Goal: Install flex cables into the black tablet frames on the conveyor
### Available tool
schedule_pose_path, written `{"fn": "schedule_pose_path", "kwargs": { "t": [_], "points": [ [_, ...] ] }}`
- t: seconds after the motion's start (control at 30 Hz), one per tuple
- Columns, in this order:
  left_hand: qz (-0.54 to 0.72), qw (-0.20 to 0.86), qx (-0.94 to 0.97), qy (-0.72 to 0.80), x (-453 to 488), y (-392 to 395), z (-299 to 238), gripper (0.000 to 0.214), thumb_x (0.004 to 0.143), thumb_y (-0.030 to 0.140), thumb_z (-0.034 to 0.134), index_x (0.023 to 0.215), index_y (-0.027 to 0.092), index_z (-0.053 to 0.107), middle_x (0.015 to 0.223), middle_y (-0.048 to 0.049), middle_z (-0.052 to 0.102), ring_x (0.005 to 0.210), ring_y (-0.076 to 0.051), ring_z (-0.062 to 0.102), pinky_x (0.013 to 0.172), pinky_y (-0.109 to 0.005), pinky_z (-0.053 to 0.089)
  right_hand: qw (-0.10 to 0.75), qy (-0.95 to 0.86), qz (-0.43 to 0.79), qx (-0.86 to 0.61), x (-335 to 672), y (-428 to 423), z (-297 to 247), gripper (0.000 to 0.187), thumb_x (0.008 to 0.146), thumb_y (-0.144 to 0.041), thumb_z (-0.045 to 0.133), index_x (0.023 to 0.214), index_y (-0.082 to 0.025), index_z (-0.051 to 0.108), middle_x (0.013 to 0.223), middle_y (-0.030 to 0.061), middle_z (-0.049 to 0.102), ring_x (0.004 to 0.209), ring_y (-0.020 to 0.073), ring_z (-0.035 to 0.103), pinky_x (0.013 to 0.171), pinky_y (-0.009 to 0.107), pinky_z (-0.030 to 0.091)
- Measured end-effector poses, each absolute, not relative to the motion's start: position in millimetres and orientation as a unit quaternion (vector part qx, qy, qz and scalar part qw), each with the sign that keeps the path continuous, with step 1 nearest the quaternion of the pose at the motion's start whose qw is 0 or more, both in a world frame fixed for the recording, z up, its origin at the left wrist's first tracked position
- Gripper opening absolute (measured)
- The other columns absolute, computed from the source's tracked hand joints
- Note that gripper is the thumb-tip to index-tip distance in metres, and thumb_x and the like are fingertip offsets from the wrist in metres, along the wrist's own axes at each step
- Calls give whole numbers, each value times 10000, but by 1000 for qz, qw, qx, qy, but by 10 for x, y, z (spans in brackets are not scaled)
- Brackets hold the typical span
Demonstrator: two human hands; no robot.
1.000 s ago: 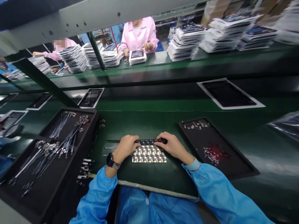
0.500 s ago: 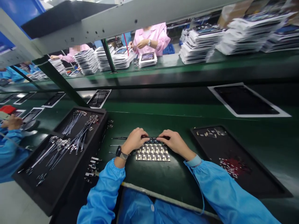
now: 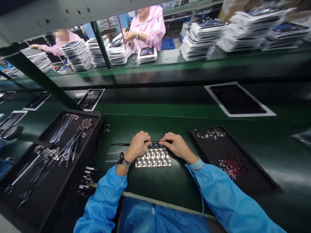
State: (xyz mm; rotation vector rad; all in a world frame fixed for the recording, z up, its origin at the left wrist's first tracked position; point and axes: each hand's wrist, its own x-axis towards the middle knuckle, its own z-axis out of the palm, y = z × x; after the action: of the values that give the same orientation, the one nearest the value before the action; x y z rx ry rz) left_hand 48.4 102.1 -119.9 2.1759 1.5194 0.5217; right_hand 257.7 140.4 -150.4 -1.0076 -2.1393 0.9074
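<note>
A panel of small circuit boards [image 3: 153, 159], with rows of pale gold and black parts, lies on the green bench in front of me. My left hand [image 3: 139, 144] is closed, with thumb and fingertips pinching the panel's far edge at its left part. At the right part of the same edge, my right hand [image 3: 175, 145] pinches with thumb and index finger. Between the fingertips a dark blue-black strip of boards [image 3: 155, 145] shows; the fingers partly hide it. Black tweezers [image 3: 119, 144] and two thin metal tools lie just left of my left hand.
A black divided tray [image 3: 54, 197] of flat cables stands on the left, with small metal parts [image 3: 87, 178] beside it. On the right sits a black tray [image 3: 206, 155] of small pieces. Dark panels on white sheets [image 3: 236, 100] lie beyond. Co-workers in pink sit behind paper stacks.
The view has swung slightly right and tilted down, so most things appear further left. Both hands stay at the panel's far edge, fingertips a little closer together. A co-worker's hand at left has left view.
</note>
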Motion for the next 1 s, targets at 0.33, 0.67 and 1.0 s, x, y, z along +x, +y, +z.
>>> {"fn": "schedule_pose_path", "kwargs": {
  "t": [0.33,0.67,1.0],
  "points": [
    [199,186,770,577,292,917,-1210,81,901,192,606,863,189,677,908,-46,653,890,-210,552,821,-353,440,335,-806,311,-377,2563,1389,-1576,185,926,-292,630,812,-216,755,775,53,720,773,217,620,705,349,481],
    [241,188,733,608,205,872,-1340,242,844,77,627,634,189,582,783,-31,622,828,-195,536,796,-349,419,328,-826,266,-374,2530,1362,-1622,245,953,-329,582,858,-225,783,778,71,686,787,229,595,682,361,475],
    [279,187,706,623,-27,778,-1362,235,840,159,679,644,188,554,747,-13,614,787,-185,549,778,-335,426,342,-820,266,-374,2522,1357,-1611,218,927,-328,622,814,-217,772,835,73,669,810,228,588,703,366,480]
  ]
}}
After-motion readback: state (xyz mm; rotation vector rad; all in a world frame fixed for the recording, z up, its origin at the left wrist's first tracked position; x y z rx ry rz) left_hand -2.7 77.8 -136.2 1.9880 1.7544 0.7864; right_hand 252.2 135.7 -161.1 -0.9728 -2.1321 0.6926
